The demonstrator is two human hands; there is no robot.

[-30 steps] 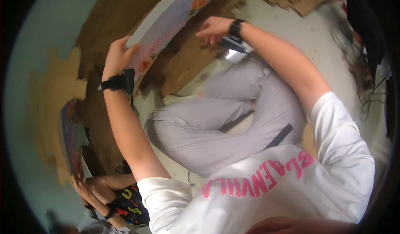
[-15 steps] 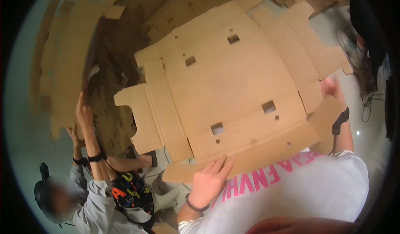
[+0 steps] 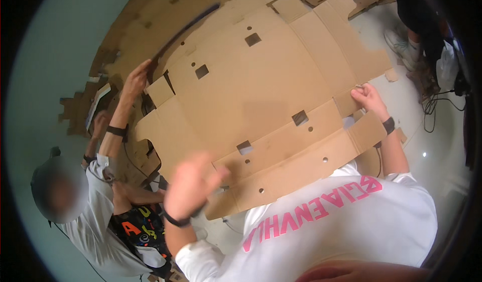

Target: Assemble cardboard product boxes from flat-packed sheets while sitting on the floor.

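A large flat cardboard sheet [image 3: 261,91] with cut-out square holes, round holes and folded flaps spreads in front of me. My right hand [image 3: 370,103] pinches its right edge, fingers closed over a small side flap. Over the sheet's near left corner is my left hand [image 3: 191,189], blurred, its thumb spread and nothing seen in it; whether it touches the board cannot be told. The near flap [image 3: 296,174] with round holes bends up before my shirt.
At left a co-worker in a grey shirt [image 3: 88,217] reaches out; one hand [image 3: 134,84] is at a long dark edge [image 3: 186,28] beside the sheet. More cardboard [image 3: 145,21] lies beyond. A person's shoe [image 3: 401,48] and black cables [image 3: 431,111] are at right.
My left hand has come off the near flap and moved left. The sheet has shifted left and tilted. The co-worker's raised cardboard has swung out of its upright position at left.
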